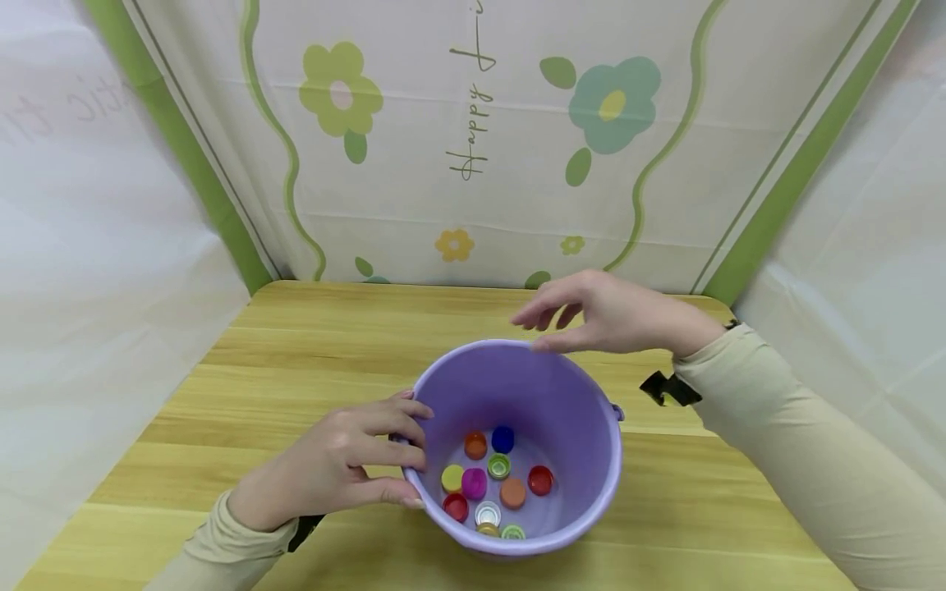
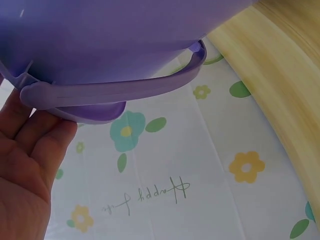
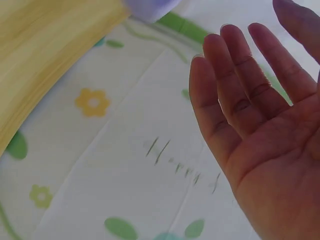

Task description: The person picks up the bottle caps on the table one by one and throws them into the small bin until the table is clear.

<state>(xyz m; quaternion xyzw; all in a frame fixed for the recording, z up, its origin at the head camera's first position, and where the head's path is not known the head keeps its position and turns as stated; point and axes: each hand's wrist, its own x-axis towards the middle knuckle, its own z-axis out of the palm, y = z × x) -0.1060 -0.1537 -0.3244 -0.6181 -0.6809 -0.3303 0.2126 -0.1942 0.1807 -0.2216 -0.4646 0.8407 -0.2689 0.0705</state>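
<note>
A purple bucket (image 1: 510, 382) stands on the wooden table in the head view, its mouth facing up towards me. Several bottle caps lie loose on its bottom, among them a blue cap (image 1: 502, 439), a magenta cap (image 1: 474, 483), a yellow cap (image 1: 452, 478) and a red cap (image 1: 540, 480). My left hand (image 1: 347, 455) grips the bucket's left rim, fingers over the edge. In the left wrist view the bucket's handle (image 2: 115, 93) hangs along its outside. Over the far rim, my right hand (image 1: 599, 312) holds nothing, its fingers loosely bent.
The bucket rests on a light wooden table (image 1: 310, 345). White cloth with printed flowers (image 1: 454, 245) hangs behind the table's far edge, and pale sheets (image 1: 96, 246) rise on both sides. A black strap (image 1: 670, 388) sits at the right wrist.
</note>
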